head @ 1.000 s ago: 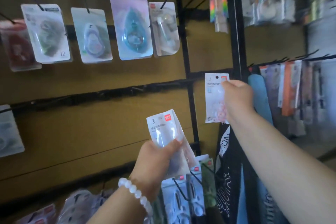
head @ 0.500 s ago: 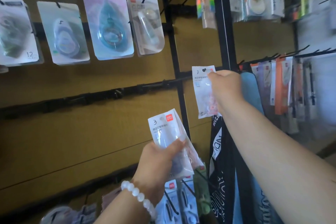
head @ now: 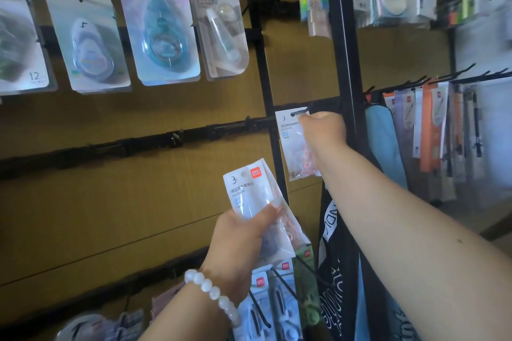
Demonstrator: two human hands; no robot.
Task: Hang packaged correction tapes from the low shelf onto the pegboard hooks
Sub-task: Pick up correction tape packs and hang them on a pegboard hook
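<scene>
Right hand (head: 322, 130) pinches white pack (head: 293, 144) marked 3, hole on black hook (head: 300, 113), 1 o'clock of centre. Left hand (head: 238, 241) grips clear-fronted packs (head: 249, 191), red logo, 6 o'clock.

The single head-worn camera looked forward and slightly upward, close to the brown slatted display wall (head: 138, 188) and black upright post (head: 342, 63).

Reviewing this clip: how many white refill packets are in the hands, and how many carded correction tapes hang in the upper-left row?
White refill packets in hand: 2, one held by the left hand at, one held by the right hand at, up at a hook
Carded tapes, upper-left row: 4, at
Total: 6
</scene>
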